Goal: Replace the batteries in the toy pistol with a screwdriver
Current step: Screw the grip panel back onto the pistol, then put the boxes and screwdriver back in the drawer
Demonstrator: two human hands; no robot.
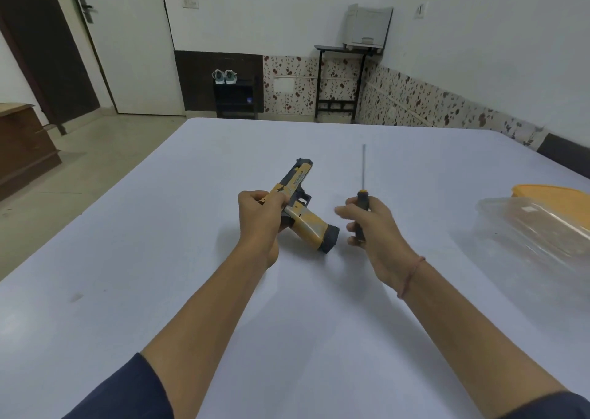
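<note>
The left hand (258, 224) was curled round the rear of the toy pistol (306, 220), fingers and thumb pinching the slide end, with a dark blue sleeve pushed up the forearm. The pistol, yellow-orange with dark markings, sat near the middle of the white table (159, 275), its barrel pointing away from the person and its grip slanting to the right, dark base cap lowest. Whether the cap touched the tabletop could not be told, though its shadow lay just beneath.

Just to the right, apart from the pistol, the right hand (373, 236) gripped the black handle of a screwdriver (363, 201), lower fingers wrapped round it and the forefinger, blurred, stretched out toward the pistol. The thin metal shaft stood upright, pointing away from the person. A red thread bracelet (412, 275) circled the right wrist.

At the table's right edge lay a clear plastic container (536, 230), and just behind it an orange lid (555, 198).
</note>
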